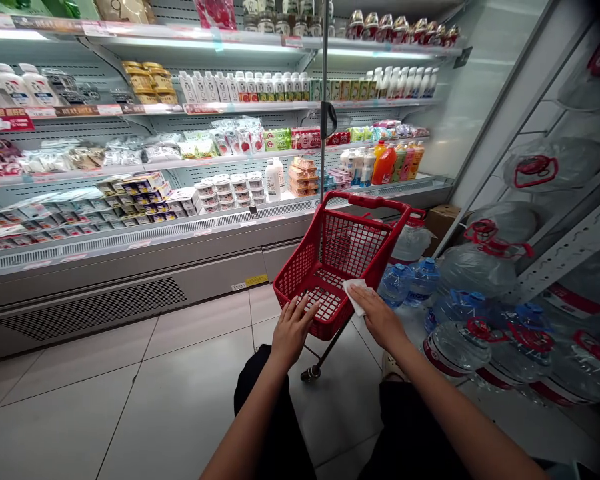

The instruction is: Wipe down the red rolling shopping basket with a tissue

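Observation:
A red shopping cart with a grid basket stands in front of me, one caster showing below it. My left hand lies on the near left part of the basket rim, fingers spread and holding nothing. On the basket's right side, my right hand presses a folded white cloth or tissue against the red rim. Its fingers are over the cloth, and part of the cloth sticks out to the left of them. The inside of the basket shows only its grid bottom.
An open refrigerated case with cartons, bottles and cups runs across the back. Large water bottles stand on the right beside a metal rack. My knees are below the cart, over the tiled floor.

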The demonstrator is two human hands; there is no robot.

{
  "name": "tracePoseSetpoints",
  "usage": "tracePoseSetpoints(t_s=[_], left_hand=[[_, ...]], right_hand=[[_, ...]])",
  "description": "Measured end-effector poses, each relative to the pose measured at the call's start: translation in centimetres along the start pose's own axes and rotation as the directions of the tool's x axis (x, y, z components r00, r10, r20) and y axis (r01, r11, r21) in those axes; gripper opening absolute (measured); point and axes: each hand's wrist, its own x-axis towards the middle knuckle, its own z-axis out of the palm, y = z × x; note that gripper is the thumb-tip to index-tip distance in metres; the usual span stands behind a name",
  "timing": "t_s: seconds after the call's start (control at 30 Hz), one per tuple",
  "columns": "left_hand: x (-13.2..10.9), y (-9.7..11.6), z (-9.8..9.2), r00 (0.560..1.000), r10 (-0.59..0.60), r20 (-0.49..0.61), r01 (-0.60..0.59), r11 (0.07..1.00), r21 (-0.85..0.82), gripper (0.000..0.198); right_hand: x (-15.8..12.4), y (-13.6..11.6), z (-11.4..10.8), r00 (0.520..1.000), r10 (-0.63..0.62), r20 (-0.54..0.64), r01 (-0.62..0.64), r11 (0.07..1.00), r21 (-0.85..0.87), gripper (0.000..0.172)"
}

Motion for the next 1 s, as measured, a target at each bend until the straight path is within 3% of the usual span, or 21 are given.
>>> tracePoseSetpoints(t_s=[0.13,0.3,0.43,0.53,0.67,0.9,1.0], left_hand=[[0.6,1.3,1.4,0.998,-0.051,-0.032,0.051,0.999,0.014,0.065],[0.8,4.1,1.9,0.995,-0.075,-0.066,0.077,0.997,0.020,0.070],[0.6,5.3,1.3,0.999,-0.011,-0.051,0.011,1.000,0.002,0.069],[0.4,4.8,0.7,0.995,0.088,-0.045,-0.088,0.996,-0.007,0.067],[0.2,4.2,0.8,0.997,0.018,-0.070,-0.017,1.000,0.021,0.066],[0.3,6.7,1.8,0.997,-0.002,-0.077,0.003,1.000,0.010,0.070],[0.3,6.5,1.8,0.996,0.021,-0.084,-0.020,1.000,0.018,0.071]], right_hand=[[-1.3,-2.3,1.2,0.999,-0.026,-0.029,0.026,1.000,-0.018,0.088],[-4.5,-5.6,1.5,0.992,-0.122,0.032,0.124,0.990,-0.068,0.088],[-5.6,-4.5,0.2,0.997,-0.072,0.034,0.075,0.990,-0.120,0.078],[-6.2,-3.0,-0.7,1.000,-0.002,0.004,0.002,0.989,-0.150,0.072],[-7.2,-3.1,-0.9,0.997,0.068,-0.038,-0.075,0.977,-0.202,0.073],[-5.3,-7.3,1.5,0.999,0.024,-0.023,-0.029,0.968,-0.250,0.080],[-4.3,-8.2,2.4,0.999,-0.016,-0.029,0.009,0.973,-0.231,0.083]])
